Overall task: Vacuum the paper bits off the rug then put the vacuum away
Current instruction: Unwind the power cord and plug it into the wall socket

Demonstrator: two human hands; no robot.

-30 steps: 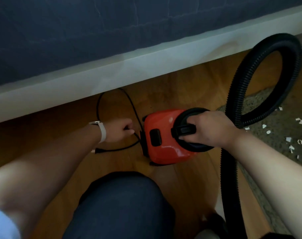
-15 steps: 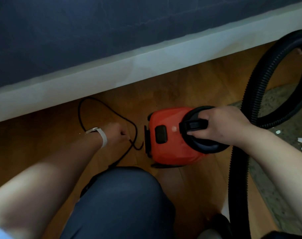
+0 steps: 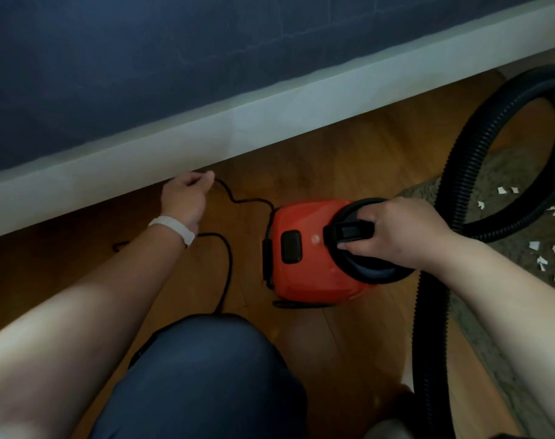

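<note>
A dark blue surface (image 3: 143, 58) fills the background above a long white board (image 3: 270, 122), which marks the far edge of a wood floor (image 3: 333, 160). A person crouches over that floor, one knee (image 3: 200, 375) in dark blue cloth at the near edge.

Along the floor's right edge a black ribbed hose (image 3: 460, 172) runs up from the near side and curls into a wide loop over a grey-green rug (image 3: 498, 258). Only the rug's left part is in view.

A red vacuum (image 3: 301, 274) sits on the bare wood near the middle of the floor, just left of the rug's edge. The right hand (image 3: 396, 236) is on top of it, its grip closed round the black handle (image 3: 349, 231), fingers wrapped over and thumb beneath.

The left hand (image 3: 184, 198) reaches to the far edge of the floor, right at the foot of the board. Its grip is narrow, fingers curled on the black cord (image 3: 251, 201), which snakes from the fingertips across the wood to the vacuum's left end. Another length of cord bends past the wrist toward the knee. A white wristband (image 3: 175, 228) circles the left wrist.

White paper bits (image 3: 534, 245) lie scattered on the rug near the floor's right edge, some inside the hose loop, others just beyond it.
</note>
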